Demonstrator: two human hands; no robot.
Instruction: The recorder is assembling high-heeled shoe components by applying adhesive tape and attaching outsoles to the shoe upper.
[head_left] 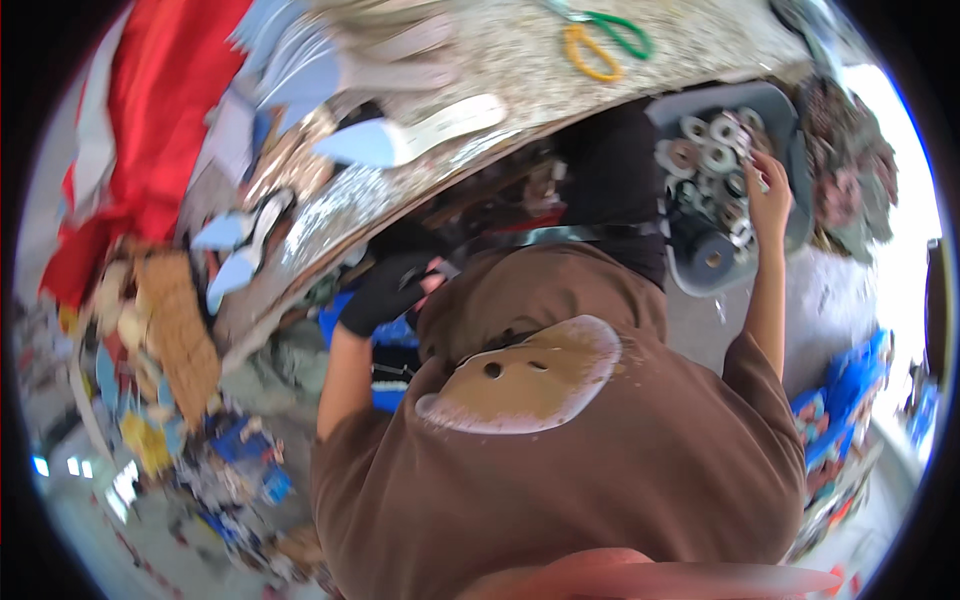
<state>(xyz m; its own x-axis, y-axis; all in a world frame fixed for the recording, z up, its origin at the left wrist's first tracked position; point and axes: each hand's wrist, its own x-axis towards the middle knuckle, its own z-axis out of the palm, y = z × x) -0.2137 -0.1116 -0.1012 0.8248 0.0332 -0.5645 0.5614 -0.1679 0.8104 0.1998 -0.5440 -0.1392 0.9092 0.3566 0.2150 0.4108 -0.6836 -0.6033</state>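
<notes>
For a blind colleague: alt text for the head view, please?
The right hand reaches into a grey bin of rolls; the black-gloved left hand is by the brown shirt. Scissors and sole-shaped pieces lie on the table.

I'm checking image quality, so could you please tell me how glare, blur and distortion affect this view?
In the head view, glare whitens the background at far right; the table glints along its front edge, which bows under fisheye distortion; the rolls and right hand look slightly soft; the corners go black.

Red cloth [165,120], green-and-yellow-handled scissors [571,48]
</notes>
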